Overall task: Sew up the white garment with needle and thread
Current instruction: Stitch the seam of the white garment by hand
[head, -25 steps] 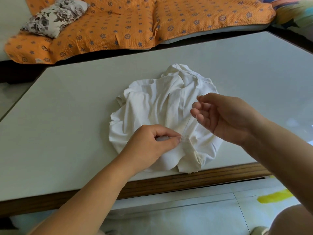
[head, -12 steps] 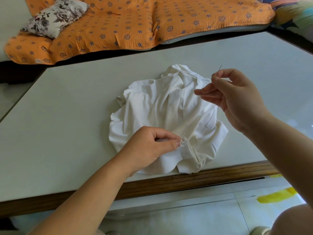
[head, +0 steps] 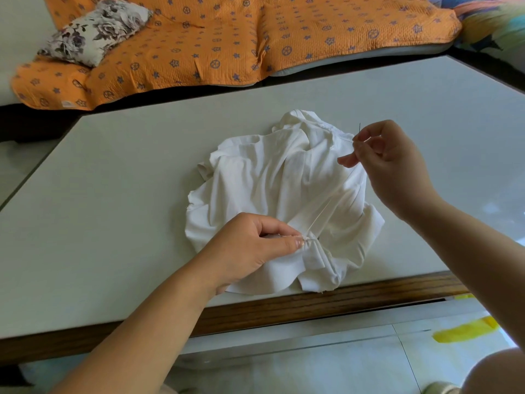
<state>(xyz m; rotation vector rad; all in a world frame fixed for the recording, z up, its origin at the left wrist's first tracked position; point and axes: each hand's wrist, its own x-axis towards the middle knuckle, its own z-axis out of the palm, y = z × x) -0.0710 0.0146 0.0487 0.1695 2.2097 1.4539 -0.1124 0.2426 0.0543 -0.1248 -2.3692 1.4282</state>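
Note:
A crumpled white garment [head: 264, 180] lies on the pale table [head: 113, 194] near its front edge. My left hand [head: 252, 248] pinches a gathered fold of the garment at the seam, thumb and forefinger together. My right hand [head: 386, 163] is raised above the garment's far right side and pinches a thin dark needle [head: 358, 132] whose tip sticks up past the fingers. A white thread [head: 326, 207] runs taut from the pinched seam up to my right hand.
The table's wooden front edge [head: 312, 305] runs below the garment. Behind the table is a sofa with an orange patterned cover [head: 255, 38] and a floral cushion [head: 96, 29]. Tiled floor with a yellow mark [head: 466, 331] lies below.
My right hand rose from close beside the seam up and away to the right, drawing the needle out and pulling the thread taut. My left hand kept its pinch on the fold.

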